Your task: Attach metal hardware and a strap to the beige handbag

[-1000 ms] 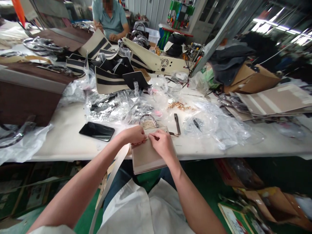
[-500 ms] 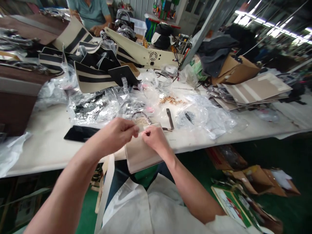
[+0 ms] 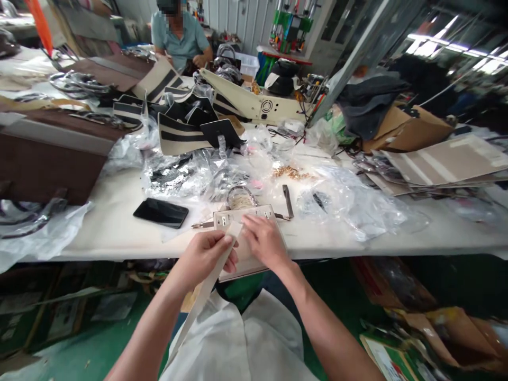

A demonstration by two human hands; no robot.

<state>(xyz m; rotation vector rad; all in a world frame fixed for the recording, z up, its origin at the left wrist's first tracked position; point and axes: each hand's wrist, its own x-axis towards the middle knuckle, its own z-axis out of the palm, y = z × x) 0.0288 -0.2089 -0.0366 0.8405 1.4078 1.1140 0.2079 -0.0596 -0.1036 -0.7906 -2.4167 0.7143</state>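
Observation:
My left hand (image 3: 211, 253) is closed on a long white strip (image 3: 206, 288), pinched between thumb and fingers. From that hand the strip runs down over my lap, and its upper end lies over a beige panel (image 3: 242, 264). My right hand (image 3: 264, 238) lies on this panel with its fingers stretched out, close to the strip's end. Small metal fittings show along the panel's far edge, where a round handle (image 3: 243, 197) stands. Dark straps with metal ends stick out on both sides; the right strap (image 3: 287, 201) bends upward. The panel overhangs the table's front edge.
A black phone (image 3: 161, 212) lies left of the panel. Clear plastic bags (image 3: 349, 201) and gold-coloured small parts (image 3: 291, 172) are spread behind. Brown bag pieces (image 3: 43, 159) stand at left, stacked panels (image 3: 448, 161) at right. Across the table sits a person (image 3: 180, 39).
The white strip, earlier hanging beside my lap, is now in my left hand over the panel. My right hand has gone from curled to stretched out. The view has shifted left.

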